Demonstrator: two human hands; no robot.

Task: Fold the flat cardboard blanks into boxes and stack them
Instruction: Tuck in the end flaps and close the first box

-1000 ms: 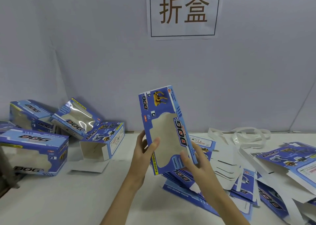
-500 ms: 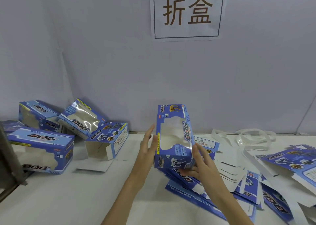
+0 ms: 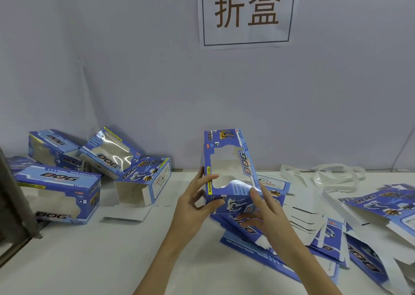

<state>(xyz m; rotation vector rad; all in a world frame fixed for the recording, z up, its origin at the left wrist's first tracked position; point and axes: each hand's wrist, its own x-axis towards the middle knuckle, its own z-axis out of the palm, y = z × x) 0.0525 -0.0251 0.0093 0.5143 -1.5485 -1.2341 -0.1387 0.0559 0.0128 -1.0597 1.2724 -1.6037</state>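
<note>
A blue "DOG" carton (image 3: 231,155) with a cut-out window stands opened into a tube above the table, long axis pointing away from me. My left hand (image 3: 197,202) grips its near left corner, thumb on the front panel. My right hand (image 3: 267,214) holds its near right end, thumb on the top face and fingers under the end panel. Under and right of it lies a spread pile of flat blue blanks (image 3: 292,234). Several folded boxes (image 3: 60,191) lie heaped at the left.
One box (image 3: 143,182) at the left lies with its end open and a white flap on the table. White strips (image 3: 325,178) lie at the back right. A grey wall with a paper sign (image 3: 247,14) closes the back. A dark frame (image 3: 13,200) stands at the far left.
The flat blank that I held upright has been opened into a box shape and lowered toward the table. Both hands moved to its near end.
</note>
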